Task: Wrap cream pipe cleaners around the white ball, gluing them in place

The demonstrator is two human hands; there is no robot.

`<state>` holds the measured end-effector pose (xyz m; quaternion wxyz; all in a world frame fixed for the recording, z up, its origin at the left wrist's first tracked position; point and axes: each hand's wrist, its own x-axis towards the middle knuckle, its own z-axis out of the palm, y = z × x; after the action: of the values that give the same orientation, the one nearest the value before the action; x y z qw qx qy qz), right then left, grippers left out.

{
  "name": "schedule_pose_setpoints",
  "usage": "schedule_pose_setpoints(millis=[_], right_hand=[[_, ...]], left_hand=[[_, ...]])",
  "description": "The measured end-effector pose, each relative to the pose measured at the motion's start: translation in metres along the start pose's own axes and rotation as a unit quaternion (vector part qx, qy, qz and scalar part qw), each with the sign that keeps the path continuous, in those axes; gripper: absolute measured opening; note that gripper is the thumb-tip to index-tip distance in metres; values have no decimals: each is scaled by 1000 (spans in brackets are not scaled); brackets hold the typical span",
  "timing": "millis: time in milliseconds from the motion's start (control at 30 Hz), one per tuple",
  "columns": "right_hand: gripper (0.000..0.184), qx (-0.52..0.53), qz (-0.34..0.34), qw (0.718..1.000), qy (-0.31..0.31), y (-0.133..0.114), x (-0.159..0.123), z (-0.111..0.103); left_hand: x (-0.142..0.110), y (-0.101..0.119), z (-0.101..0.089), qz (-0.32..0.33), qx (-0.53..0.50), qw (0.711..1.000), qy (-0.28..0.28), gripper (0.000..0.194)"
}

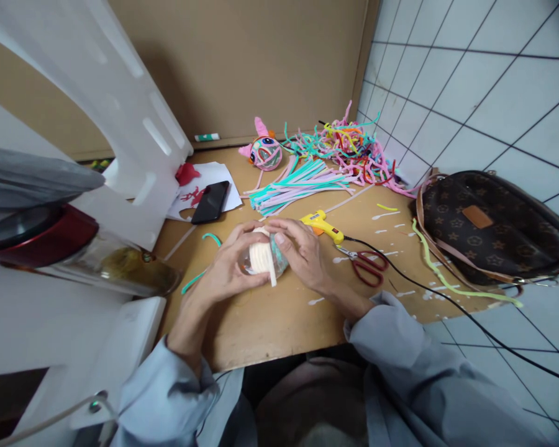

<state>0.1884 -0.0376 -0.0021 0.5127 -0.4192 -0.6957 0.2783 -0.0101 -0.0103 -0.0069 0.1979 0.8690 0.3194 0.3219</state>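
Observation:
Between my hands is a rounded clear plastic thing (261,257), with cream fuzzy strips wound round its middle and teal ones on its right. One cream strip end sticks out toward me. My left hand (230,264) is curled round its left side, thumb below and fingers above. On the right, my right hand (302,251) presses its fingers against the top and the teal part. Just beyond my right hand lies a yellow hot glue gun (323,225). Red-handled scissors (369,266) rest nearby. Teal pipe cleaner pieces (194,282) lie left of my left hand.
Pipe cleaners (302,185) lie in a bundle, with a tangled heap (349,146) behind. A pink decorated ball (265,152) stands at the back. A phone (210,202) lies on paper. A brown bag (494,226) sits right, a glass bottle (130,267) left. The glue gun's black cord (428,287) trails right.

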Motion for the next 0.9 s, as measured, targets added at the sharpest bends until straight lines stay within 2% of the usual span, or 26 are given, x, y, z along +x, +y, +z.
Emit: schedule_pose_setpoints(millis=[133,233,367,467,533,700,900], right_hand=[[31,54,-5,999,-2,-1,-1,3],[33,109,19,994,13,0,-1,6],[35,151,62,982,95,9,3,8],[26,140,116,968,174,19,9,8],[25,139,154,959,196,26,12,7],[38,136,172,954,204,32,12,5],[53,110,158,969,154,31,11,5]], left_hand=[[0,1,0,-5,6,1000,2,51],[0,2,0,0,5,1000,5,48],[0,3,0,2,8,1000,2,48],[1,4,0,-3,10,1000,-2,48],[1,4,0,-9,9,1000,-5,47],[1,5,0,-12,7,1000,-3,49],[0,5,0,-18,5,1000,-7,49]])
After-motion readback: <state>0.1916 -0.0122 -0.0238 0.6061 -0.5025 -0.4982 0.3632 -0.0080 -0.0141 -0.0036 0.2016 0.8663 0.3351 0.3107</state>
